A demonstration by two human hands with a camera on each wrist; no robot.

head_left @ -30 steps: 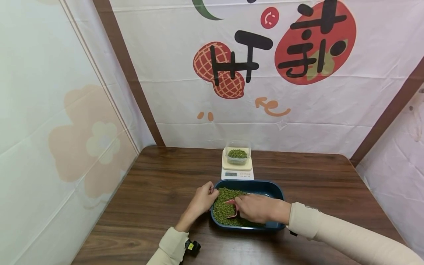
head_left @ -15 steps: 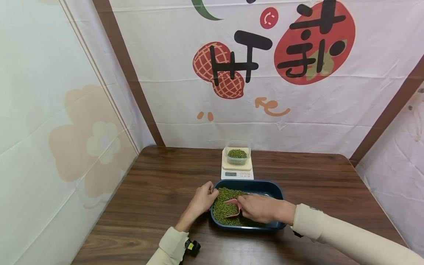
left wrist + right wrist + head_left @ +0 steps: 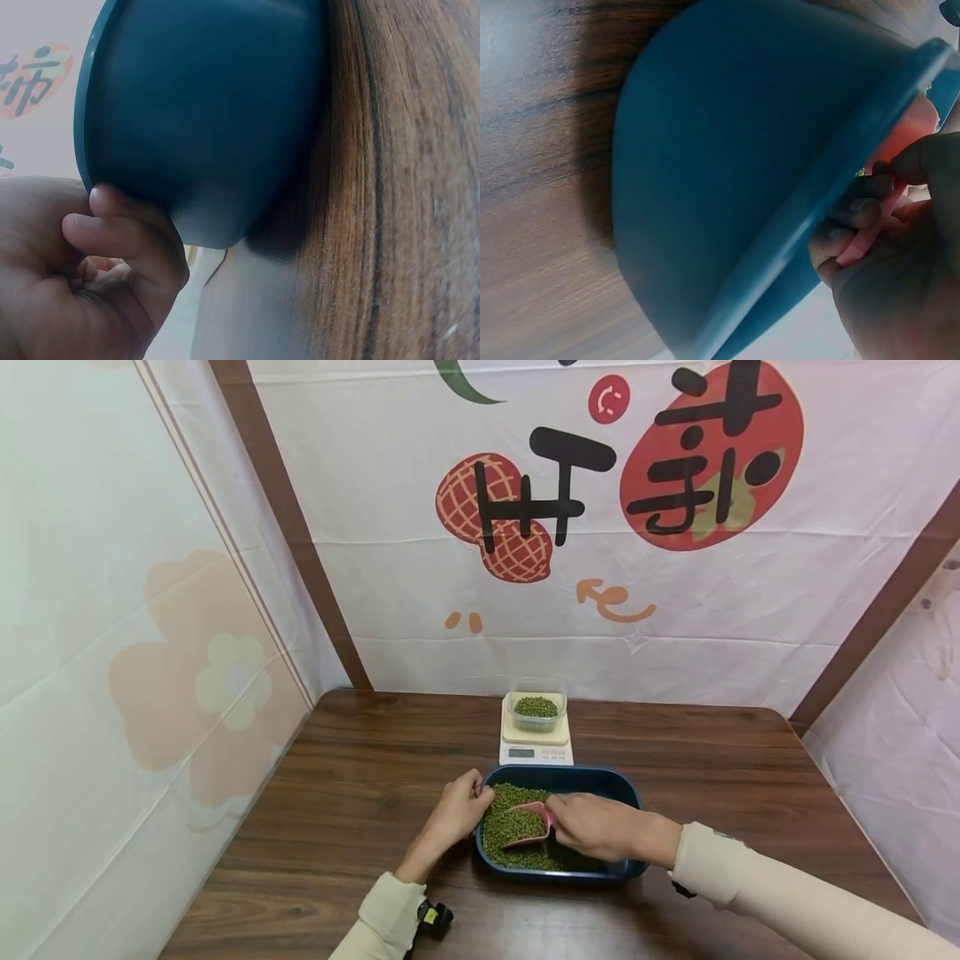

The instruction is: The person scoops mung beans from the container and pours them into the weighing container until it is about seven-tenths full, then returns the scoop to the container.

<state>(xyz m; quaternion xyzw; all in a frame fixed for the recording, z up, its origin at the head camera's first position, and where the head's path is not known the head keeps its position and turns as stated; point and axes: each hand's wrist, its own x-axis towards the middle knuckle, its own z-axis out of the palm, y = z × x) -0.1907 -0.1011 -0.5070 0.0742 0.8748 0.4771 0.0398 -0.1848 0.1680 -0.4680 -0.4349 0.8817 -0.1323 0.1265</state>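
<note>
A dark blue tub holds green mung beans, heaped toward its left side. My right hand grips the handle of a pink scoop inside the tub; the scoop is loaded with beans and opens to the left. In the right wrist view, fingers and thumb wrap the pink handle beside the tub's rim. My left hand pinches the tub's left rim, thumb over the edge and fingers curled outside, as the left wrist view shows against the tub wall.
Behind the tub stands a white kitchen scale with a small display. On it sits a clear plastic container with some green beans. The brown wooden table meets a printed cloth backdrop at its far edge.
My right hand has drawn the scoop slightly right and up, and more beans now fill it. The left hand stays on the tub's rim.
</note>
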